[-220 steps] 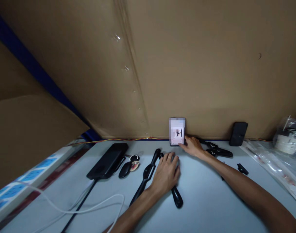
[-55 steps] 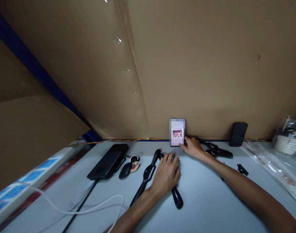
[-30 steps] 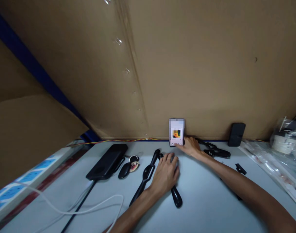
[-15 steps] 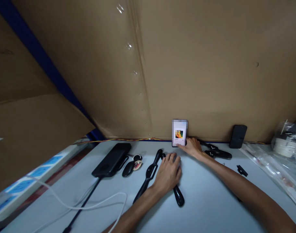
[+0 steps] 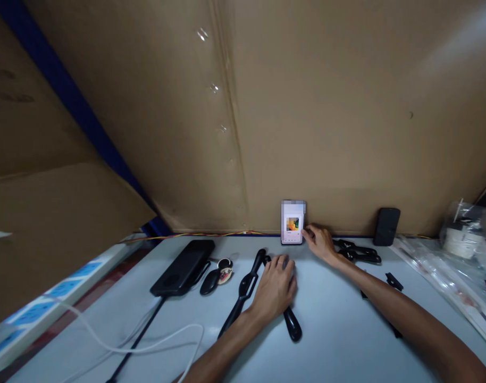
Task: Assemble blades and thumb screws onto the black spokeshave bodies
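Observation:
My left hand [image 5: 275,282] lies palm down, fingers curled over the middle of a long black piece with a rounded end [image 5: 293,324]; its grip underneath is partly hidden. Just left of it lies a similar slim black piece with a slotted middle [image 5: 245,287]. A lit phone [image 5: 292,223] leans upright against the cardboard, showing a picture on a pale screen. Beside its lower right edge is my right hand [image 5: 321,242], fingers apart and holding nothing; one fingertip is at the phone's edge, and I cannot tell whether it touches.
A black power bank [image 5: 183,268] with a cable and a key fob [image 5: 210,282] lie left. More black pieces [image 5: 358,252] sit behind my right forearm, near a dark phone [image 5: 386,226]. Plastic bags [image 5: 466,239] are far right. A power strip [image 5: 47,303] runs along the left edge.
My right hand has drawn back from the lit phone's screen to its right edge. My left hand stays on the black piece. The view has shifted slightly.

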The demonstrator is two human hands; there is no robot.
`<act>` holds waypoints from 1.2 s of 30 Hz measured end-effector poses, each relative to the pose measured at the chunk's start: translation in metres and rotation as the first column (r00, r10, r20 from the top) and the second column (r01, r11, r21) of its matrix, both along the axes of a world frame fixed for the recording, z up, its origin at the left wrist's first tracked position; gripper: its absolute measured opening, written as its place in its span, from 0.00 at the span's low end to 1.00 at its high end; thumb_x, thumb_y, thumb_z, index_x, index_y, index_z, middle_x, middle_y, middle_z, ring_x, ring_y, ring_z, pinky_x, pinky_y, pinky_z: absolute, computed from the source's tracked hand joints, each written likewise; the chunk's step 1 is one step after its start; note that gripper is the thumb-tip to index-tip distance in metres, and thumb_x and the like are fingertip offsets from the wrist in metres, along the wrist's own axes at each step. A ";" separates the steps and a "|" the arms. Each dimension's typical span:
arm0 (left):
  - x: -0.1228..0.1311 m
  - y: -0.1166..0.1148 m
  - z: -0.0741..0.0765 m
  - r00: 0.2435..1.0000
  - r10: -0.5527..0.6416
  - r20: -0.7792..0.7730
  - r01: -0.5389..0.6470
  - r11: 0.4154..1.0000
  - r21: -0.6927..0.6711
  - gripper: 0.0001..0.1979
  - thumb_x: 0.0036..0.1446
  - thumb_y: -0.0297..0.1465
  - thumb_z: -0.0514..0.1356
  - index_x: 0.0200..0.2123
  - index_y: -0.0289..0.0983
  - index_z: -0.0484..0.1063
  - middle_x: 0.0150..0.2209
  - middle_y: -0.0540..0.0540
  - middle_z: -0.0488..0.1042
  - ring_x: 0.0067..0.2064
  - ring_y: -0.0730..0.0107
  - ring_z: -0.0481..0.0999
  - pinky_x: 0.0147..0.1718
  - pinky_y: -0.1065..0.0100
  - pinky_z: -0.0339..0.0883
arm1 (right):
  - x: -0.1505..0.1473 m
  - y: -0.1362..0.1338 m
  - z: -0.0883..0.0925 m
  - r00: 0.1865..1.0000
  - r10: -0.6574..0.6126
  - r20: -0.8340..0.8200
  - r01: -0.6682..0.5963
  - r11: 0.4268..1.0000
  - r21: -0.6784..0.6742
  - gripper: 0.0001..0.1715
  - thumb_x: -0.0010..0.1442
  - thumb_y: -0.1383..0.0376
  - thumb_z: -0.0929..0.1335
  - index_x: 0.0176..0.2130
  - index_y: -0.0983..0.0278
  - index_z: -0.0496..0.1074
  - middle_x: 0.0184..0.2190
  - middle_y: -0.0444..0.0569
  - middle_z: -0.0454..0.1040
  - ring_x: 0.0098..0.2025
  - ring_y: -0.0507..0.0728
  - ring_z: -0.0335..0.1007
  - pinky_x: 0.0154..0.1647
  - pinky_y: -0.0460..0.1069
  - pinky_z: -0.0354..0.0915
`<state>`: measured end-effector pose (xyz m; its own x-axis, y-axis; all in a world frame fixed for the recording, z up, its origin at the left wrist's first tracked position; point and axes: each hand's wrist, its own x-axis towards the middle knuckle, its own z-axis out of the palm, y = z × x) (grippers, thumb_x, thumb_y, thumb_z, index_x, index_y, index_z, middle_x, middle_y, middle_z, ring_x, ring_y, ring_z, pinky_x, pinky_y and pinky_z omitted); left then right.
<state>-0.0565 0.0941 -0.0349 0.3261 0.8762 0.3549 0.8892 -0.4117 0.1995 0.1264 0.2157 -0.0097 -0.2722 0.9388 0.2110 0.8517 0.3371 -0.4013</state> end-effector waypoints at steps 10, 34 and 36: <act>0.000 -0.001 0.000 1.000 0.001 0.004 -0.001 1.000 0.003 0.16 0.71 0.37 0.66 0.57 0.36 0.74 0.60 0.39 0.74 0.60 0.50 0.76 0.58 0.44 0.73 | 0.002 0.003 -0.004 0.999 0.026 0.031 -0.025 1.000 -0.003 0.18 0.73 0.56 0.71 0.55 0.65 0.75 0.52 0.52 0.78 0.48 0.60 0.79 0.49 0.58 0.77; 0.001 -0.001 0.000 0.997 0.022 -0.081 -0.019 0.999 0.032 0.16 0.71 0.36 0.66 0.56 0.36 0.75 0.60 0.39 0.74 0.59 0.51 0.76 0.57 0.45 0.74 | 0.003 0.009 -0.011 1.000 -0.007 0.005 0.007 1.000 0.002 0.17 0.73 0.56 0.71 0.55 0.65 0.75 0.51 0.52 0.78 0.48 0.59 0.79 0.49 0.58 0.78; 0.001 -0.001 0.000 0.996 0.025 -0.083 -0.022 0.999 0.033 0.15 0.71 0.36 0.66 0.56 0.36 0.75 0.59 0.39 0.75 0.59 0.51 0.77 0.57 0.46 0.75 | 0.003 0.011 -0.013 1.000 -0.012 -0.009 0.012 1.000 0.004 0.17 0.73 0.56 0.71 0.54 0.65 0.75 0.51 0.52 0.78 0.48 0.60 0.79 0.49 0.58 0.78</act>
